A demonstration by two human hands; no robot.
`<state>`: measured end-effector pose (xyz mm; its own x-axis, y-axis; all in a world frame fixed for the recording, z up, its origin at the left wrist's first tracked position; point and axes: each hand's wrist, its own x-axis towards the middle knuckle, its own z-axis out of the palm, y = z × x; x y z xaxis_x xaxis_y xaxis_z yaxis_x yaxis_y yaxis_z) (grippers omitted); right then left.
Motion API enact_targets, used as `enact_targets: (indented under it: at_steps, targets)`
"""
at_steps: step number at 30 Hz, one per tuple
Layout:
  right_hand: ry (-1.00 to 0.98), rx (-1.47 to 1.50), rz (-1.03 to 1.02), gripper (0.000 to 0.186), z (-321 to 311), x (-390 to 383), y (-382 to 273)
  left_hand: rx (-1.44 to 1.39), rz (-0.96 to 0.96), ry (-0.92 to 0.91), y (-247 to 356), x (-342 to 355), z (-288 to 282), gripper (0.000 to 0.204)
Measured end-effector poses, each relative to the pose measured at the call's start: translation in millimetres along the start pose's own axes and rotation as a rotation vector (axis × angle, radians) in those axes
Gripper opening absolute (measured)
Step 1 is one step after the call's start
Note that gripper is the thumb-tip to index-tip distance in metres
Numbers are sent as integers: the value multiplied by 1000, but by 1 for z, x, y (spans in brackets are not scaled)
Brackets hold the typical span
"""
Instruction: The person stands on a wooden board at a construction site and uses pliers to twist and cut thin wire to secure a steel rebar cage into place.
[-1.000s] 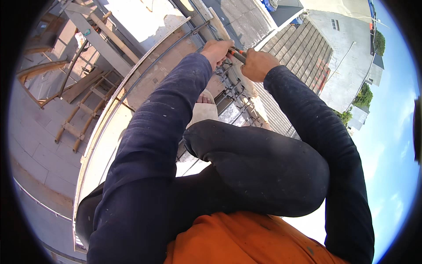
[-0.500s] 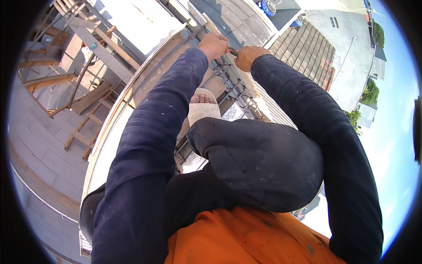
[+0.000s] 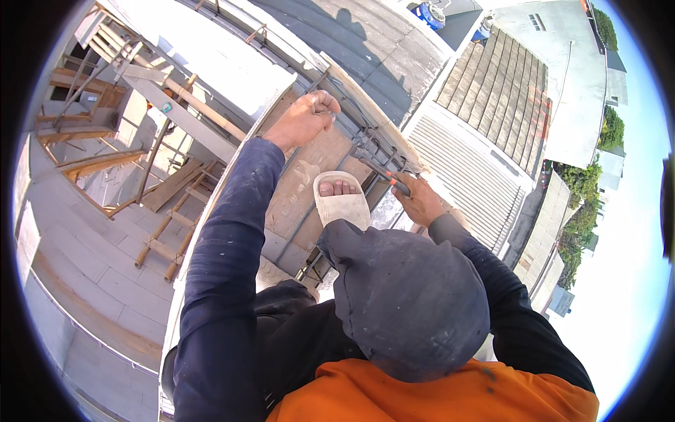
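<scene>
Presently, right hand [image 3: 422, 198] is closed round the dark grip of a hand tool [image 3: 385, 173]; its fingers are partly hidden behind the palm, so the full wrap cannot be checked. Tool slants up-left from the fist, orange bands on the handle, working end small and lost against steel bars [image 3: 380, 151]; type of head, and whether it touches a bar, cannot be told. Its position: just right of the sandal [image 3: 344, 211], over the trough.

Left hand [image 3: 302, 119] is raised over the plywood [image 3: 309, 176], well apart from the tool. Fingers bent inward, thumb side near the index finger, a partial curl; whether something thin is pinched there cannot be made out.

Sandal: pale, broad strap, rounded toe, bare toes showing; heel end covered by the knee [image 3: 415, 302] in dark, dusty cloth. Right forearm partly hidden by the same knee.

Materials: plywood flat, scuffed, with pale smears; bars thin, round, grey-brown, crowded together. Bamboo ladder [image 3: 176, 225] at left, round poles, lower and partly overlapped by the formwork edge. Ribbed pale roof [image 3: 464, 158] at right. Blue object [image 3: 429, 14] cut by the upper rim; markings unreadable.
</scene>
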<state>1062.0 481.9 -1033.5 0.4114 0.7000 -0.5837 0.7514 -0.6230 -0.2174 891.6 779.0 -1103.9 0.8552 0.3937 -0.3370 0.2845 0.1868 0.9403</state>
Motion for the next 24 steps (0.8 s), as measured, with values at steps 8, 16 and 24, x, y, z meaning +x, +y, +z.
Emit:
enact_targets:
  at_steps: [8,16,24]
  targets:
    - [328,116,166,47,129,-68,79,-356,-245,235,-58,-68,-15,27]
    - [279,144,190,57,113,-59,44,-531,-241,300,-57,-62,8,28]
    - [332,1021,-59,48,48,34,-56,-472,-312,320,-51,-74,77,26]
